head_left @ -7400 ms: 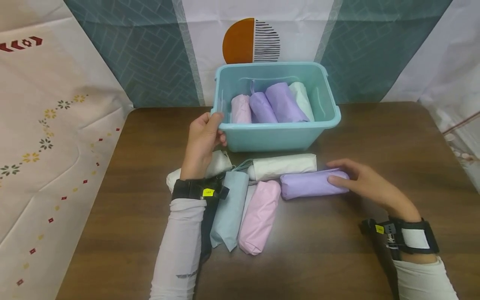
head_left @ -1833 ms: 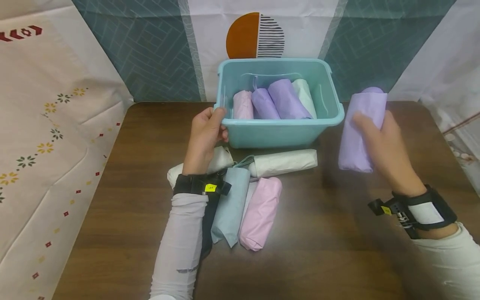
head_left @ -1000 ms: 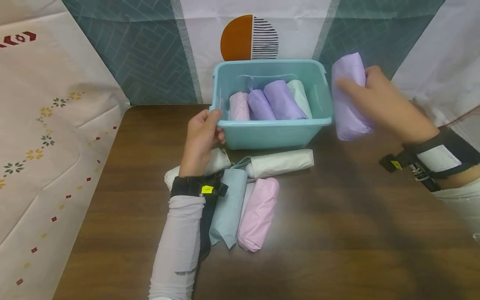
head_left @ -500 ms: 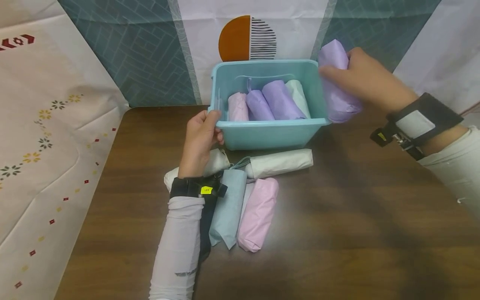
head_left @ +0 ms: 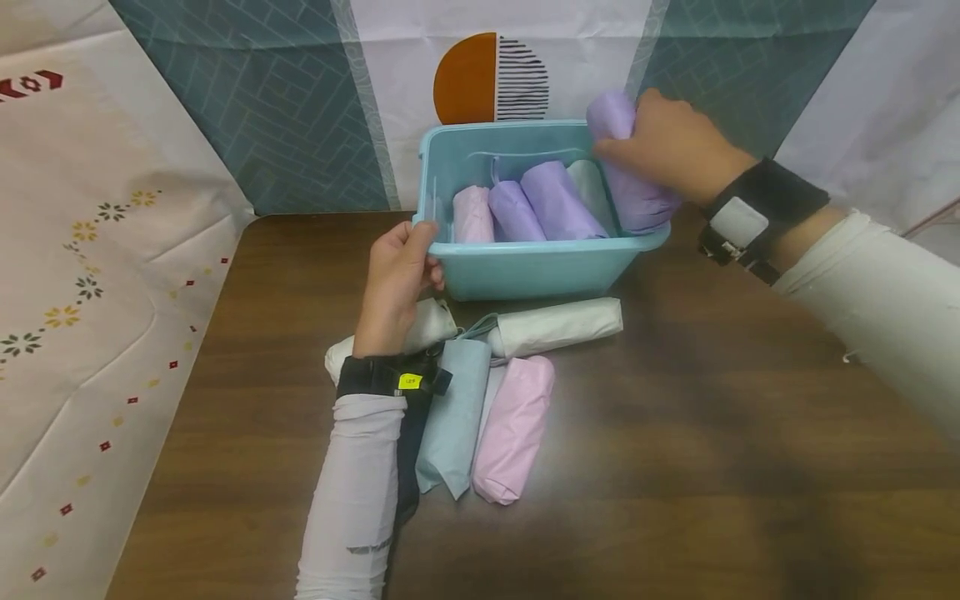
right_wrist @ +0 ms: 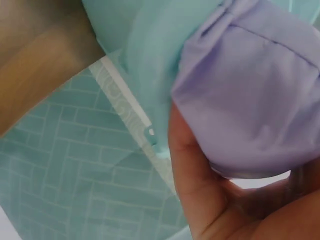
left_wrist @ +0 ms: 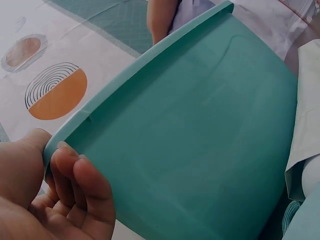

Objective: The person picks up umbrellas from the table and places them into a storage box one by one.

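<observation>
Extended right arm [head_left: 877,283], grip [head_left: 671,150] round lilac roll [head_left: 641,200] over bin [head_left: 528,273]

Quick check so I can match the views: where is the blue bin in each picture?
Head: the blue bin is in the upper centre, its near left corner gripped by the left hand.
Left wrist: its outer side fills the middle of the picture.
Right wrist: blurred, along the top, mainly left of the purple bundle.
Shared landmark: green patterned cloth; upper left and right in head, top in left wrist, lower left in right wrist.
</observation>
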Available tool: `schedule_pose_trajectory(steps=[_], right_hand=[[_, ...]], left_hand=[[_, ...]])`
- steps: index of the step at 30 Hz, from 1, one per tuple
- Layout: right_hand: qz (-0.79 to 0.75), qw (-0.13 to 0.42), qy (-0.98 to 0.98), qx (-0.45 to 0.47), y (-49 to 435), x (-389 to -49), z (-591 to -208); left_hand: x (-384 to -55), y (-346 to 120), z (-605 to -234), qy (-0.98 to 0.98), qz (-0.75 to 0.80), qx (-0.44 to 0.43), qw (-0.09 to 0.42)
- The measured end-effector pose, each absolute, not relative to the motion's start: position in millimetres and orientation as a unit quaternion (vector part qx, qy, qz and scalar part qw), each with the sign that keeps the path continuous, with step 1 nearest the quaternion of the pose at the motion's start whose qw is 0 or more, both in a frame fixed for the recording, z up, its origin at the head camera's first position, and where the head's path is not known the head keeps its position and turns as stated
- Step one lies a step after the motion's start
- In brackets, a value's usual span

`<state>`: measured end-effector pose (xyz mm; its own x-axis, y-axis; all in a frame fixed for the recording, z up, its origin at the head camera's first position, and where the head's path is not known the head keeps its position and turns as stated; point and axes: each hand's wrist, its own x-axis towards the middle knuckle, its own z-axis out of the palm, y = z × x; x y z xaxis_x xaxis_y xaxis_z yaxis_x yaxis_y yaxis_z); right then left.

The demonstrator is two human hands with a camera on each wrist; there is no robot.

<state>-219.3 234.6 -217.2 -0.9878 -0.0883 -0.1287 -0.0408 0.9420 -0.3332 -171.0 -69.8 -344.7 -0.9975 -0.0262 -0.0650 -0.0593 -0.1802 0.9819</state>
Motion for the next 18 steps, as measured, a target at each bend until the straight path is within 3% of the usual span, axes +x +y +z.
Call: schedule_pose_trajectory(steps=[9, 18], right_hand=[[-0.121, 0.076, 0.989, -0.048, 210, -228, -219], [-0.108, 0.116, 0.987, -0.034, 204, -231, -216]], left_hand=[[-171, -71, -345, 0.642, 0.766, -0.038, 0.005], [-171, -71, -344, 0.648, 0.760, -0.036, 0.010]])
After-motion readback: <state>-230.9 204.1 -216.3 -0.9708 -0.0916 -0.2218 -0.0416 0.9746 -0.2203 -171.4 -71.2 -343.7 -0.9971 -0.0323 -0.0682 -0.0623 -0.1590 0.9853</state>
